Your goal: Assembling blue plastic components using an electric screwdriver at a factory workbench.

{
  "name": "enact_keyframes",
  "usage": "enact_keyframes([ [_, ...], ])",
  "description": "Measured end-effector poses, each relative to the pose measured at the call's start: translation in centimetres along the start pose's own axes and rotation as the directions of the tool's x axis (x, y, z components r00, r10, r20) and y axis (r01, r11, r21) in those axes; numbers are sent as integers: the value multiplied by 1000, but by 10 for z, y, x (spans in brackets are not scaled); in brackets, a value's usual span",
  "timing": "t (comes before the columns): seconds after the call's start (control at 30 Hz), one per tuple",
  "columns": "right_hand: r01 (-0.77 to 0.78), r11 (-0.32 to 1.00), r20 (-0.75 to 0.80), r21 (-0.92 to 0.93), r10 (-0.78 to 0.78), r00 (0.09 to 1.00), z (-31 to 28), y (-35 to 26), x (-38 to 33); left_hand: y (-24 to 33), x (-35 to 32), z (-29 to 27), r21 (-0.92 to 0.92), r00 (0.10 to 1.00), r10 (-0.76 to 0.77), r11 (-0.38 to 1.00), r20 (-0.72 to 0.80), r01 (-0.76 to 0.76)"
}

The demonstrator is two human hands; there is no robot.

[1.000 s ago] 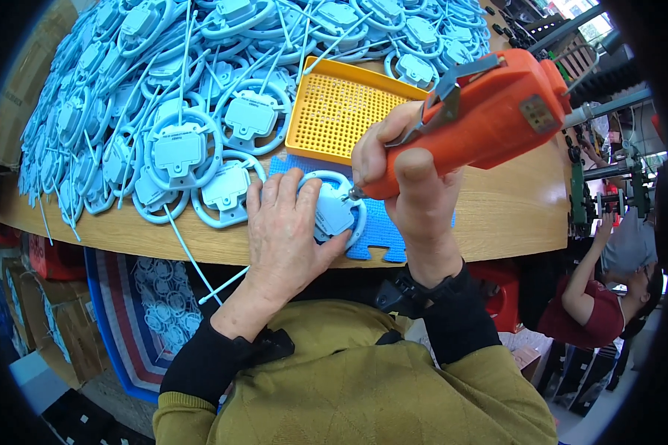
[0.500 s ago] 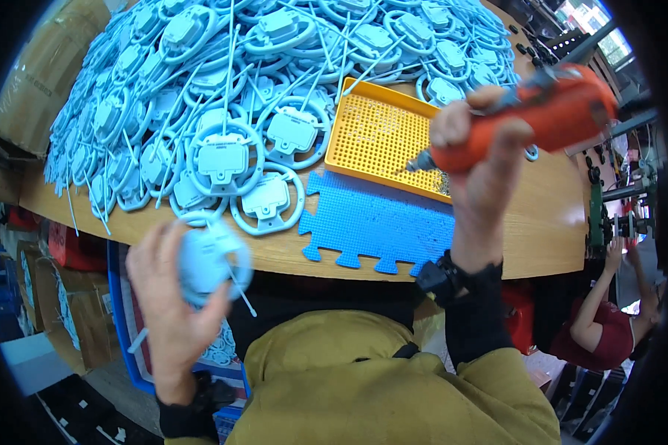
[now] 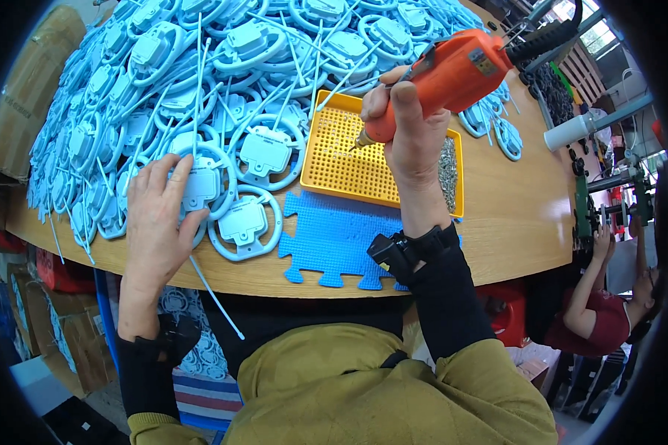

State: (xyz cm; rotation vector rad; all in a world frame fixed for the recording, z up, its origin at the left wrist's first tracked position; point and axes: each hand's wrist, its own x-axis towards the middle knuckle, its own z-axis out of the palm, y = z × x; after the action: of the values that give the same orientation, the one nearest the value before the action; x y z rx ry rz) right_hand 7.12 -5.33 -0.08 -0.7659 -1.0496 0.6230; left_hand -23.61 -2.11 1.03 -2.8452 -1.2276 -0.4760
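Observation:
My left hand (image 3: pixel 156 215) lies with stretched fingers on a light-blue ring-shaped plastic part (image 3: pixel 203 183) at the pile's front, its thumb apart by the ring's lower edge. From beneath this hand a thin light-blue stick (image 3: pixel 217 298) slants past the table edge; its upper end is hidden. My right hand (image 3: pixel 412 130) is wrapped round an orange electric screwdriver (image 3: pixel 460 72), bit pointing down-left over a yellow perforated tray (image 3: pixel 384 197). Small screws (image 3: pixel 447 174) are heaped in the tray's right end. Beside my left hand lies another ring part (image 3: pixel 243 222).
A large pile of light-blue ring parts (image 3: pixel 249 44) covers the table's far left. A blue foam mat (image 3: pixel 341 241) lies before the tray. Cardboard boxes (image 3: pixel 41 96) stand at the left. Past the table's right end, a person in a dark red top (image 3: pixel 608 322) works.
My left hand has moved up to the pile; the blurred ring part it held is no longer visible in it. My right hand has brought the screwdriver left and up over the tray.

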Motion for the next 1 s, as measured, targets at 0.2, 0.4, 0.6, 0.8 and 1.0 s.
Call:
enact_keyframes([
  [0.2, -2, 1000, -9, -14, 1, 1000, -9, 6, 2, 37, -1, -18, -96, 999, 41, 994, -6, -41],
  [0.4, -13, 1000, -21, -19, 13, 1000, -6, 7, 2, 106, -15, 6, -273, 998, 50, 961, 30, -40],
  [0.6, -10, 1000, -38, -13, 9, 999, -6, 5, 2, 131, -11, 46, -329, 999, -33, 944, -27, 22],
  [0.8, 89, 995, 12, 52, -90, 996, 1, -47, -1, 131, -7, 53, -357, 994, -25, 934, -108, -16],
  [1.0, -70, 998, 71, 0, 70, 995, 37, -73, -62, 134, -7, 59, -381, 990, -4, 923, -143, -51],
])
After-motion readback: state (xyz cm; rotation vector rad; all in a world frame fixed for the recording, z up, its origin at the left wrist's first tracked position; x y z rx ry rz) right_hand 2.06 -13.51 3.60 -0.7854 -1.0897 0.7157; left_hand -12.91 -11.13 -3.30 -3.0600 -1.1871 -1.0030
